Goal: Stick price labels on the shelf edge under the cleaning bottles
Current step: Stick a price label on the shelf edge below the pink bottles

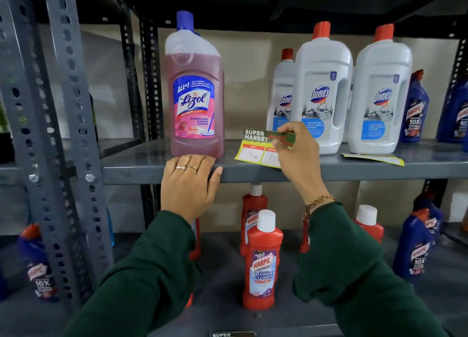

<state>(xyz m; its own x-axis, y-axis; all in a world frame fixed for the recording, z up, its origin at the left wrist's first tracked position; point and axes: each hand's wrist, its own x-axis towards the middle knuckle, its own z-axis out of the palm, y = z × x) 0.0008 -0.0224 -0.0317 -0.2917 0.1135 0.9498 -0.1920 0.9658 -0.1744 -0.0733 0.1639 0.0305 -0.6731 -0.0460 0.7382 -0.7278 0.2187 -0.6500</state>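
A pink Lizol bottle (195,93) stands on the grey metal shelf (354,172). My left hand (188,185) lies flat over the shelf's front edge just below that bottle, fingers together, holding nothing that I can see. My right hand (295,154) pinches a yellow "Super Market" price label (255,147) by its green top strip, lifted off the shelf between the Lizol and the white Domex bottles (321,93). A second yellow label (372,158) lies flat on the shelf in front of the right Domex bottle (382,91).
Blue Harpic bottles (417,109) stand at the shelf's far right. On the lower shelf are red Harpic bottles (263,263) and blue ones (417,243). Perforated grey uprights (63,134) frame the left side. Another label (233,334) shows at the bottom shelf edge.
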